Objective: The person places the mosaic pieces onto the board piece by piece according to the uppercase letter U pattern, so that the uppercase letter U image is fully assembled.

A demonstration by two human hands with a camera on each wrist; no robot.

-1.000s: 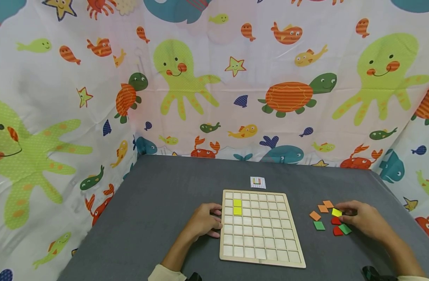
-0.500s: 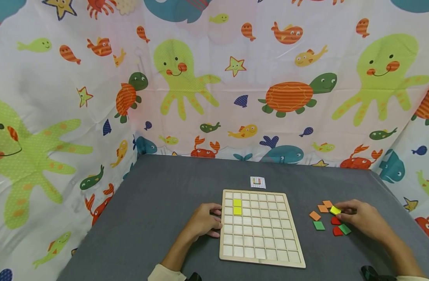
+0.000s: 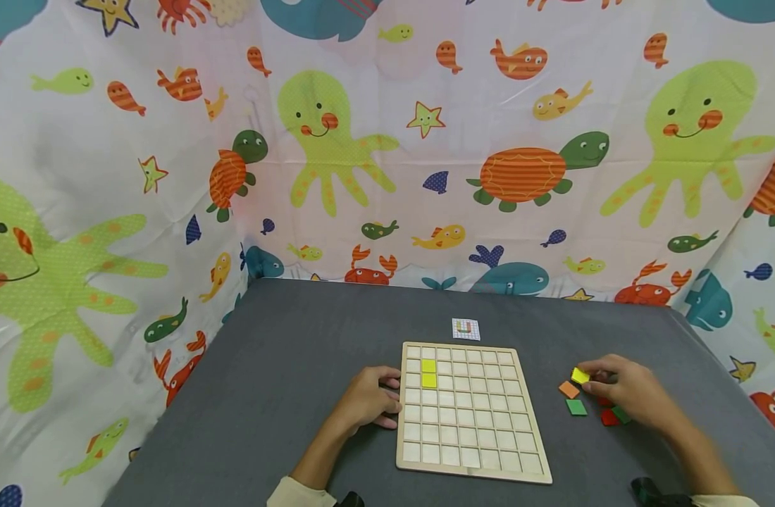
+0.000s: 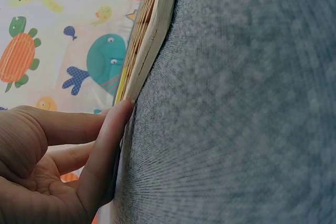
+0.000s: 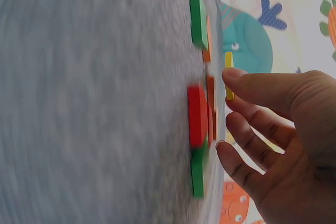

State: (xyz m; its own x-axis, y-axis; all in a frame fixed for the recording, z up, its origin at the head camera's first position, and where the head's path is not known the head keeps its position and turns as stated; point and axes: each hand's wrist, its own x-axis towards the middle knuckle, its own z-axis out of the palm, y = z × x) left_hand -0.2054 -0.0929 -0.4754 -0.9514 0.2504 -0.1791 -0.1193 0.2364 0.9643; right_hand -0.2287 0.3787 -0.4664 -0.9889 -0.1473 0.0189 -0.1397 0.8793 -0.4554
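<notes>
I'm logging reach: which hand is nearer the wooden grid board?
Left. The left hand touches the board at its left edge; the right hand is apart, to its right.

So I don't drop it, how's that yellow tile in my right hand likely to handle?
The yellow tile is probably stiff: its edge looks straight where the right hand pinches it. It's likely light, being small and thin. Flat faces suggest sliding rather than rolling.

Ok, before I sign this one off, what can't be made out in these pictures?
- Head view: one red tile, partly covered by the right hand.
- Head view: the card's exact pattern, too small.
- Left wrist view: the board's cells, hidden by its rim; its far end, cut off by the top edge.
- Right wrist view: the yellow tile's face, turned edge-on.
</notes>
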